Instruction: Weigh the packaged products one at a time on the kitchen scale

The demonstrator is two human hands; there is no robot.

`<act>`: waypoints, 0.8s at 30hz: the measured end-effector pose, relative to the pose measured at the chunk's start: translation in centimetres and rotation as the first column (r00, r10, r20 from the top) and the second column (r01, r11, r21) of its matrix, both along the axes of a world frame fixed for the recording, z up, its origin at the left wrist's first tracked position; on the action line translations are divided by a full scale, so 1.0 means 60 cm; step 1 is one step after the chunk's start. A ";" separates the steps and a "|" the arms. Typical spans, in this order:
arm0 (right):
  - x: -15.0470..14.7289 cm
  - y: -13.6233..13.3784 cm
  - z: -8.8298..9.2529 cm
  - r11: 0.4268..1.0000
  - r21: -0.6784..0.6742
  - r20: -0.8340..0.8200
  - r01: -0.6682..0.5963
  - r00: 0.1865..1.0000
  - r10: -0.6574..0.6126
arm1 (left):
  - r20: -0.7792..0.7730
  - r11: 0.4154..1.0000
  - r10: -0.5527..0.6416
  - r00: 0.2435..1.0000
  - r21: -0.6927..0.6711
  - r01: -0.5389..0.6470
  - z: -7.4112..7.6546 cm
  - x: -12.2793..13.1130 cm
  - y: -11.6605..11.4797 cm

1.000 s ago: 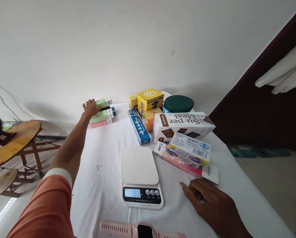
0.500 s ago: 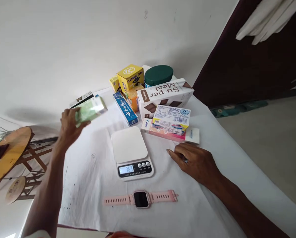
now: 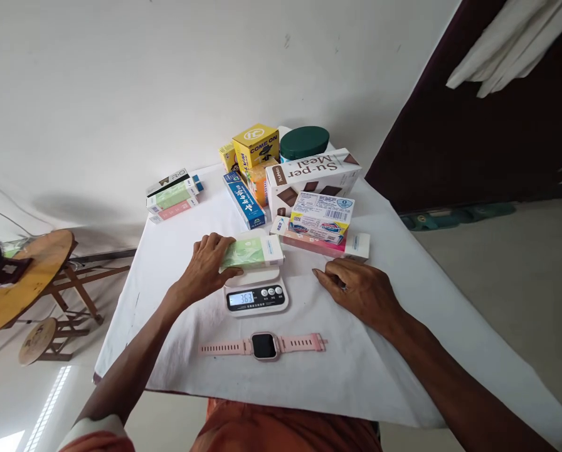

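My left hand is closed around the near end of a green and white box, which lies across the platform of a small white kitchen scale. The scale's display is lit. My right hand rests palm down on the white cloth just right of the scale, fingers loosely stretched, holding nothing. A pink smartwatch lies flat in front of the scale.
A stack of slim boxes sits at the far left of the white-covered table. At the back stand a blue box, yellow box, green-lidded tub, a large "Su-per Meal" box and soap boxes. A round wooden table stands left.
My left hand took a green box from the far-left stack, carried it across and set it on the scale. The right hand stayed resting on the cloth.
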State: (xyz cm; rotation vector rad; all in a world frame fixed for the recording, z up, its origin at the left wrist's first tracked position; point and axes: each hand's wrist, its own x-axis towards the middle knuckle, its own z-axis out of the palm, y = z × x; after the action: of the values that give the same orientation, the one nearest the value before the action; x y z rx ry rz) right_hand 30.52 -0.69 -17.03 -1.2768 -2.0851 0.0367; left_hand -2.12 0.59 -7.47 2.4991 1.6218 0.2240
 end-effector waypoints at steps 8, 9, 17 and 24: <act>-0.003 0.000 -0.007 1.000 -0.004 0.032 0.004 0.999 -0.004 | 0.116 0.992 0.047 0.992 0.110 -0.060 0.030 -0.020 -0.017; -0.003 0.000 -0.007 1.000 -0.005 0.036 0.005 0.999 -0.005 | 0.125 0.991 0.047 0.991 0.119 -0.062 0.034 -0.022 -0.019; -0.006 0.000 -0.005 0.999 -0.051 0.051 0.019 0.999 -0.016 | 0.028 0.986 -0.007 1.000 0.168 0.002 0.045 -0.004 -0.044; -0.006 0.003 -0.004 0.998 -0.058 0.066 0.023 0.998 -0.020 | -0.233 0.996 -0.036 0.972 0.076 0.055 0.053 0.032 -0.017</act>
State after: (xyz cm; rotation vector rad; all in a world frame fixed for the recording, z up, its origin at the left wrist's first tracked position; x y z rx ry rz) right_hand 30.14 -0.52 -17.27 -1.3519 -2.1400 0.0471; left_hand -0.22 -0.44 -4.31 2.7089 1.6655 -0.0090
